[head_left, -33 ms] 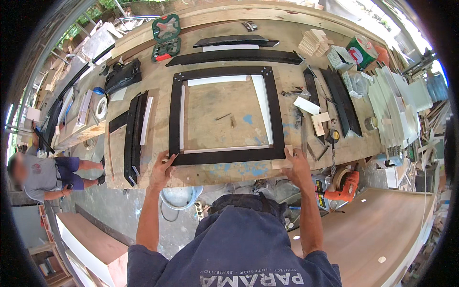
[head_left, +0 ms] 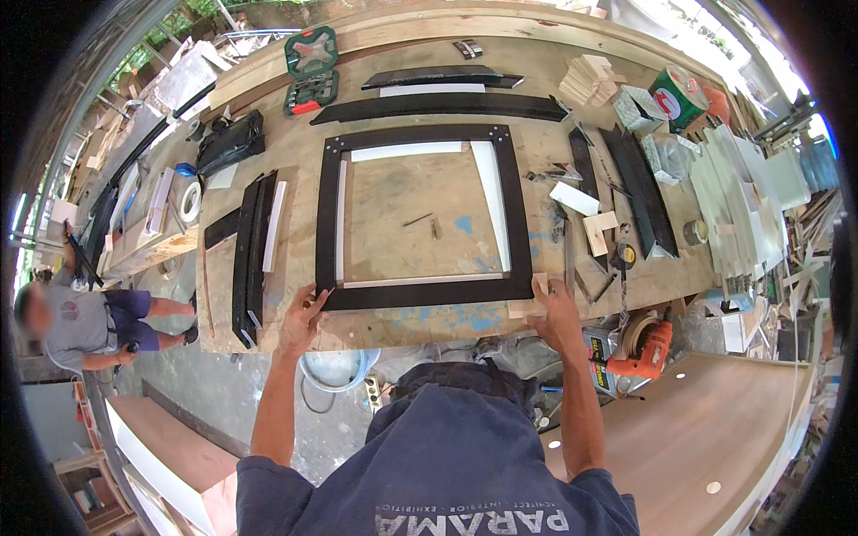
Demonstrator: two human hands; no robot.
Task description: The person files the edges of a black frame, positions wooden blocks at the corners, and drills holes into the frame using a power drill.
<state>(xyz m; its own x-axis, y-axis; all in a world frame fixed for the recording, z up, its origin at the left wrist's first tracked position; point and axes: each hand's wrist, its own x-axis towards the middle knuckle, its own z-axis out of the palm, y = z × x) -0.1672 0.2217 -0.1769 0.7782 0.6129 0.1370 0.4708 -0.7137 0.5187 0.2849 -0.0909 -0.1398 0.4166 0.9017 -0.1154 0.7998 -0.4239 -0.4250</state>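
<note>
A square black frame (head_left: 424, 294) lies flat on the wooden worktable (head_left: 393, 223), with white strips (head_left: 487, 196) along its inner edges. Screw heads show at its two far corners. My left hand (head_left: 304, 317) grips the near left corner, thumb and fingers closed about it. At the near right corner, my right hand (head_left: 559, 314) is closed too; a small pale wood piece (head_left: 540, 284) shows between its fingers and the frame. Part of that grip is hidden. Inside the frame, two small thin bits (head_left: 435, 229) rest on the tabletop.
Black bars (head_left: 438, 108) lie beyond the frame and on both sides. A green socket set (head_left: 311, 71) stands open at the far left. Offcuts, a tape measure (head_left: 626, 256) and a can (head_left: 677, 94) sit right. An orange power tool (head_left: 648, 348) is below. Another person (head_left: 80, 322) stands left.
</note>
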